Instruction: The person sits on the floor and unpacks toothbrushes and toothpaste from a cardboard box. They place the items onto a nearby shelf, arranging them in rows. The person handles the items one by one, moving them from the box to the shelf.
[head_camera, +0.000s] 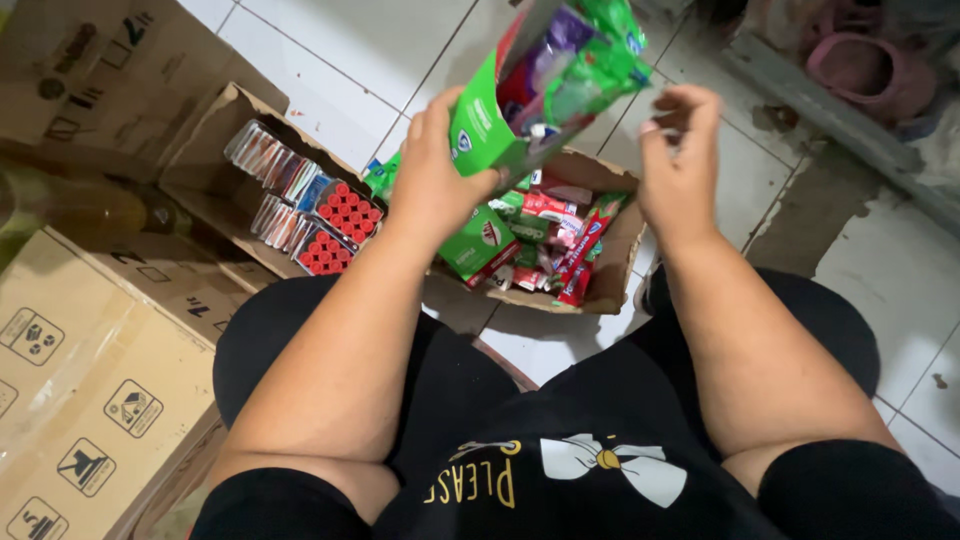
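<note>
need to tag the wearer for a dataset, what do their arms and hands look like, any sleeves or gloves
Both arms are bare from the elbow down: no sleeves in view, no gloves. The left hand and right hand show no rings, watch or bracelets that can be seen. Further up, the person wears a black top with yellow lettering and a white bow print, and black shorts.
</note>
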